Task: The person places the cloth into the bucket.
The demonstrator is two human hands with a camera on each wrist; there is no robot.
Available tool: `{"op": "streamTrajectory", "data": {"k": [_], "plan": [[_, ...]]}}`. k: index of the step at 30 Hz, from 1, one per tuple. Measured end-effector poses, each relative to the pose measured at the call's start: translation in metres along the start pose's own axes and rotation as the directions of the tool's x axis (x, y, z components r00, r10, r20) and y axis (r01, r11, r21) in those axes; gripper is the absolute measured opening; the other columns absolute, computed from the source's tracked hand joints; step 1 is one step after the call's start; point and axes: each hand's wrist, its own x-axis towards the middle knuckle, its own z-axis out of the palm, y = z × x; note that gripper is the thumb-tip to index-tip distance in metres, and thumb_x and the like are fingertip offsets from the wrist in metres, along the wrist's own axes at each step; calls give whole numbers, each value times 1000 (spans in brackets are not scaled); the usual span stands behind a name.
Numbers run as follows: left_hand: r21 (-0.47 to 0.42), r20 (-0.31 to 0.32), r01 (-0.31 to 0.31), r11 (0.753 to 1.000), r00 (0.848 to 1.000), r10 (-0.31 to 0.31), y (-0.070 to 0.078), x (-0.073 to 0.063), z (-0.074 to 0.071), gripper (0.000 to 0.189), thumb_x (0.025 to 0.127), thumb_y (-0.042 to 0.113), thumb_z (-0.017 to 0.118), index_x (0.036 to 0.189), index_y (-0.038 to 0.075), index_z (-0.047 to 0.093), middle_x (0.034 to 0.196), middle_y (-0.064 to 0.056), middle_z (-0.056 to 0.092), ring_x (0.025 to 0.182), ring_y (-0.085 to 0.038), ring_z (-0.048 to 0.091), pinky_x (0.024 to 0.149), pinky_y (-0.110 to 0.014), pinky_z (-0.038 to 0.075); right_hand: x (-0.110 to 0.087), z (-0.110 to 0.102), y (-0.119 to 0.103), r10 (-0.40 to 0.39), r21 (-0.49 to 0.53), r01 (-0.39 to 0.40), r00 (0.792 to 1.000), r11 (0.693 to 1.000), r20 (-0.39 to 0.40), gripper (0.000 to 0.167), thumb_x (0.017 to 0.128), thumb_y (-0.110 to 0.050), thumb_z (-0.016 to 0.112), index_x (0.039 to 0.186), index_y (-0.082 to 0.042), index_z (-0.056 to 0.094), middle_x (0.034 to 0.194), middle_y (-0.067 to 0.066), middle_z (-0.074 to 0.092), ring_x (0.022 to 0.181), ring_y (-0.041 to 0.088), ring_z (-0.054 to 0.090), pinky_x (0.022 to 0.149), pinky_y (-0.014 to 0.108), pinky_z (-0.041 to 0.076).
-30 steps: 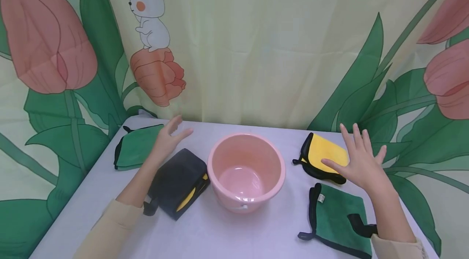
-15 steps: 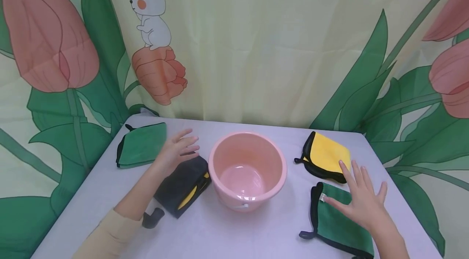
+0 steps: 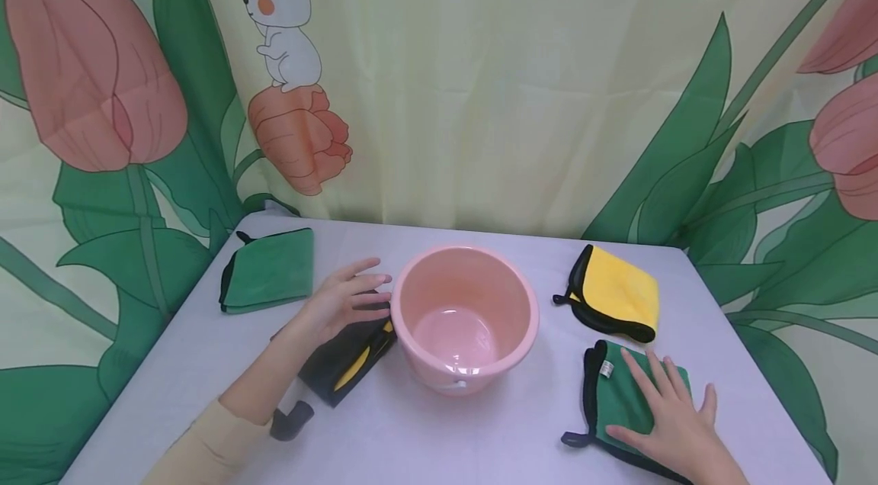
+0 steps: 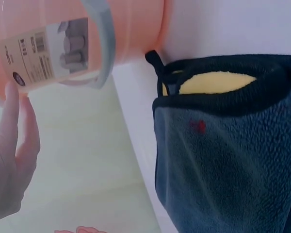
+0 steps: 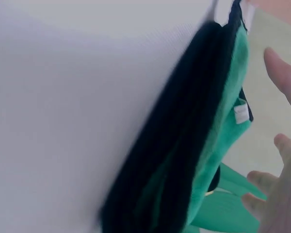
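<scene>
A pink bucket (image 3: 511, 363) stands upright mid-table. My left hand (image 3: 336, 306) reaches over a folded dark grey cloth (image 3: 343, 367) with yellow inside, its loosely extended fingers at the bucket's left rim. In the left wrist view, the fingertips (image 4: 12, 92) overlap the lower edge of the bucket's label (image 4: 29, 58), and the grey cloth (image 4: 223, 160) lies alongside. On the right, my right hand (image 3: 675, 416) spreads its fingers over a folded green cloth (image 3: 624, 401) with black trim. The right wrist view has that green cloth (image 5: 233, 136) edge-on, fingers spread beside it.
Another folded green cloth (image 3: 270, 271) lies at the table's back left. A folded yellow cloth (image 3: 620, 290) with black edging sits behind the right green one. A curtain (image 3: 466, 88) printed with tulips and a rabbit hangs behind the white table (image 3: 507, 447).
My left hand has moved right and slightly down, from beside the left green cloth to the bucket's rim. My right hand has come down from near the yellow cloth to over the green cloth.
</scene>
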Motion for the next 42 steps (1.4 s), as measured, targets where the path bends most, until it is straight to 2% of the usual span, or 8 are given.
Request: {"op": "streamTrajectory", "data": {"k": [4, 9, 17, 24, 27, 31, 37, 42], "plan": [[-9, 6, 11, 1000, 1000, -11, 1, -2, 3, 63, 88, 19, 58, 142, 10, 27, 131, -22, 44, 104, -28, 59, 84, -42, 49, -5, 7, 1, -18, 0, 18, 1000, 1000, 23, 119, 54, -81, 58, 147, -25, 9, 141, 29, 20, 120, 56, 19, 82, 80, -7], [3, 17, 16, 1000, 1000, -16, 1, -2, 7, 63, 86, 19, 60, 140, 8, 29, 127, -21, 47, 100, -26, 60, 84, -42, 49, -7, 13, 3, -8, -18, 9, 998, 1000, 57, 116, 53, -80, 58, 144, -19, 21, 136, 31, 27, 116, 56, 24, 82, 82, 1], [2, 49, 17, 1000, 999, -17, 0, -2, 11, 59, 86, 14, 59, 139, 6, 32, 123, -24, 49, 108, -37, 54, 84, -43, 49, -2, 18, 3, 29, -16, -27, 992, 1000, 125, 106, 56, -73, 66, 134, -7, 38, 125, 30, 41, 110, 52, 37, 82, 80, 11], [11, 43, 19, 1000, 999, -20, -2, 0, 14, 61, 85, 11, 61, 139, 5, 32, 123, -27, 48, 102, -31, 58, 84, -43, 49, 3, 19, 3, 29, -2, -29, 993, 1000, 115, 88, 59, -56, 75, 126, -4, 47, 118, 25, 46, 101, 45, 43, 81, 79, 16], [0, 23, 45, 999, 999, -45, -4, 2, 16, 59, 84, 8, 62, 137, 7, 35, 123, -27, 48, 99, -30, 60, 84, -43, 49, 4, 20, 3, 26, 3, -26, 993, 1000, 114, 78, 62, -48, 76, 122, -5, 50, 115, 22, 48, 100, 42, 45, 81, 78, 17], [-10, -3, 76, 997, 997, -76, -7, 5, 18, 55, 84, 5, 61, 134, 9, 39, 123, -26, 48, 97, -29, 61, 82, -42, 51, 7, 19, 1, 21, -16, -19, 990, 1000, 140, 65, 69, -34, 75, 120, -3, 51, 113, 20, 50, 100, 41, 46, 80, 77, 20], [2, -26, 80, 997, 996, -80, -9, 7, 19, 52, 86, 5, 60, 134, 10, 40, 119, -26, 50, 86, -22, 64, 74, -34, 54, 11, 21, -2, 16, -59, -6, 983, 998, 181, 51, 77, -20, 70, 119, -1, 51, 110, 18, 53, 99, 39, 46, 79, 73, 24], [10, -43, 89, 996, 995, -88, -9, 7, 20, 54, 83, 8, 64, 132, 10, 42, 117, -25, 51, 78, -18, 64, 71, -30, 54, 11, 23, -3, 10, -64, 2, 983, 998, 183, 42, 79, -13, 67, 116, -3, 51, 107, 17, 53, 99, 37, 45, 79, 71, 26]]}}
